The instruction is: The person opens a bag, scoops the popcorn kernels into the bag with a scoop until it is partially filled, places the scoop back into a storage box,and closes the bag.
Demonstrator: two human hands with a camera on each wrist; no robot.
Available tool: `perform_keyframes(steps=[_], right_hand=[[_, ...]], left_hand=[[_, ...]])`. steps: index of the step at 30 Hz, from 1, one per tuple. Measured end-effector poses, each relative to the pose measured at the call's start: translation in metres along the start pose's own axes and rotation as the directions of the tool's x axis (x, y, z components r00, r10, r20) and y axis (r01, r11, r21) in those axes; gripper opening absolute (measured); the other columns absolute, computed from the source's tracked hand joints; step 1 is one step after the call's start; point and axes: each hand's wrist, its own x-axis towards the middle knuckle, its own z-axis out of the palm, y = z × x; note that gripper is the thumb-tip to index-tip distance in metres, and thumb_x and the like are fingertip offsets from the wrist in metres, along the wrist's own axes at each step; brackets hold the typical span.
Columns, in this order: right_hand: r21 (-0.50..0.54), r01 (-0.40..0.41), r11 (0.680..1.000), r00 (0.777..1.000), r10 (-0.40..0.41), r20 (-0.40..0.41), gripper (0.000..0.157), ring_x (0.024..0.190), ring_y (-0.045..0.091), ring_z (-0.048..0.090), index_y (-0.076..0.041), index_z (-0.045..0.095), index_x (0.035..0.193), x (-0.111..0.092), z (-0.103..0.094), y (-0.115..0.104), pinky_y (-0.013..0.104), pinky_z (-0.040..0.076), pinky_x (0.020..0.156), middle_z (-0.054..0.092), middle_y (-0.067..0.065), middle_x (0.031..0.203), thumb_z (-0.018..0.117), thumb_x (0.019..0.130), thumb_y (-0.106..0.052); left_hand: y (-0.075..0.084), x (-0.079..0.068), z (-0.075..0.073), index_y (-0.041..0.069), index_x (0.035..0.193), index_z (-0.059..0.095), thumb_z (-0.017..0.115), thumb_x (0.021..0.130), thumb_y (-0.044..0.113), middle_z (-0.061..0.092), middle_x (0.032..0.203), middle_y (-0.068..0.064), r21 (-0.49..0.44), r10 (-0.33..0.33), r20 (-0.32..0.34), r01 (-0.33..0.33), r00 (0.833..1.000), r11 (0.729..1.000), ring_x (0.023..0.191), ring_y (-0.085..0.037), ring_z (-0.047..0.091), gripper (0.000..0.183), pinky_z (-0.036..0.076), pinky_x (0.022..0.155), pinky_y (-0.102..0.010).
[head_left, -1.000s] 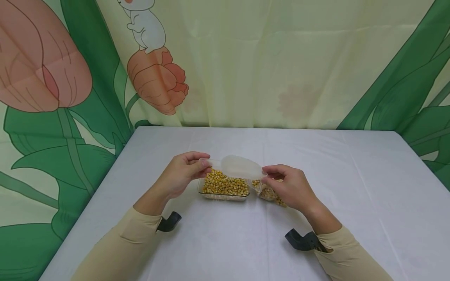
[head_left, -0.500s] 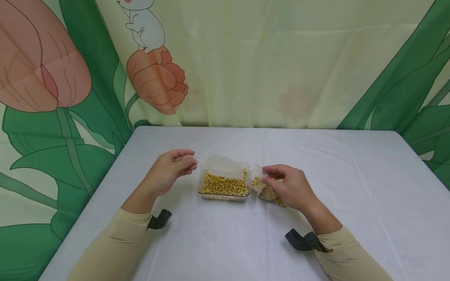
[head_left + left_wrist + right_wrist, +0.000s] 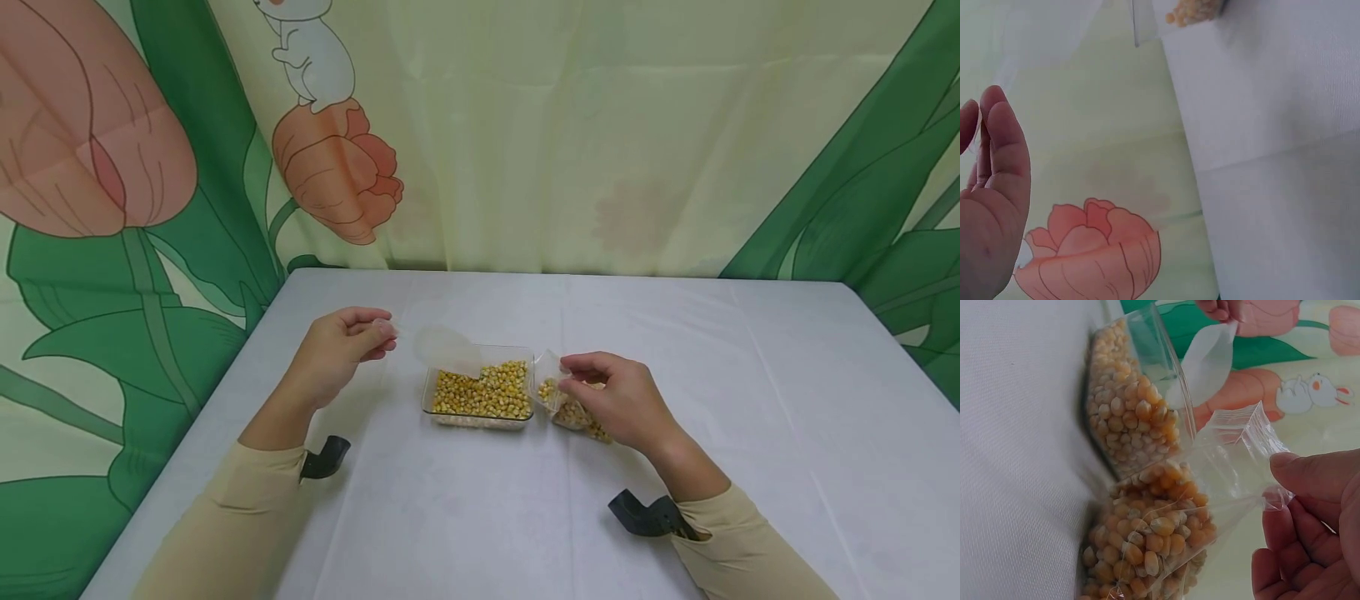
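Yellow corn kernels (image 3: 483,398), white tablecloth (image 3: 465,508), tulip-patterned green backdrop (image 3: 191,283)

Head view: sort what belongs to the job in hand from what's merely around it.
In the job, judging by the hands:
- translucent scoop, pinched by the left hand
- clear plastic bag of corn kernels, pinched by the right hand
- clear container, also holding kernels

Merely around:
- white-covered table
- printed backdrop

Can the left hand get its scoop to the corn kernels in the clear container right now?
Likely yes: the clear container is open-topped, the scoop in the left hand overlaps its far left corner in the head view, and nothing visible blocks the corn kernels.
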Motion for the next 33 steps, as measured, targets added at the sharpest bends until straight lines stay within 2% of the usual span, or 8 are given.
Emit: perform_keyframes(steps=[5,12,16,24,33], right_hand=[[-0.006,0.007,1.000,1.000,-0.007,-0.004,0.026,0.095,0.024,0.067,-0.002,0.072,0.115,0.000,0.000,-0.001,0.034,0.056,0.075,0.072,0.006,0.102,0.075,0.090,-0.010],[-0.005,0.007,1.000,1.000,-0.007,-0.006,0.026,0.096,0.025,0.067,-0.002,0.072,0.114,0.000,0.001,-0.001,0.036,0.056,0.076,0.072,0.006,0.101,0.075,0.090,-0.009],[-0.007,0.006,1.000,1.000,-0.006,-0.005,0.026,0.096,0.025,0.067,-0.002,0.072,0.114,0.000,0.001,-0.001,0.037,0.056,0.077,0.072,0.006,0.101,0.075,0.090,-0.010],[-0.008,0.006,1.000,1.000,-0.006,-0.003,0.025,0.096,0.024,0.067,-0.002,0.072,0.114,0.001,0.001,-0.001,0.038,0.056,0.077,0.072,0.007,0.103,0.075,0.090,-0.010],[-0.005,0.014,1.000,1.000,-0.014,-0.004,0.025,0.095,0.023,0.067,-0.002,0.072,0.114,0.000,0.001,-0.002,0.037,0.056,0.077,0.072,0.006,0.102,0.075,0.090,-0.009]], left_hand=[[0.000,0.002,0.002,-0.001,0.131,0.058,0.060,0.102,0.016,0.067,0.117,-0.023,0.121,-0.010,-0.016,0.012,1.000,0.993,0.098,-0.023,0.067,0.033,0.056,0.087,-0.029],[-0.002,0.005,0.011,0.003,0.127,0.062,0.062,0.100,0.017,0.072,0.106,-0.014,0.223,-0.002,-0.021,0.007,1.000,0.975,0.101,-0.035,0.066,0.030,0.053,0.093,-0.045],[-0.003,0.006,0.014,0.003,0.126,0.062,0.063,0.100,0.018,0.072,0.102,-0.011,0.234,-0.003,-0.020,0.008,1.000,0.972,0.100,-0.036,0.065,0.030,0.052,0.094,-0.049],[-0.004,0.007,0.020,0.003,0.125,0.062,0.063,0.100,0.018,0.072,0.102,-0.012,0.230,0.015,0.006,-0.016,1.000,0.973,0.099,-0.036,0.066,0.029,0.053,0.092,-0.049],[-0.005,0.007,0.025,0.003,0.125,0.063,0.063,0.100,0.019,0.072,0.103,-0.013,0.234,-0.003,0.019,-0.002,1.000,0.972,0.100,-0.036,0.067,0.030,0.053,0.093,-0.048]])
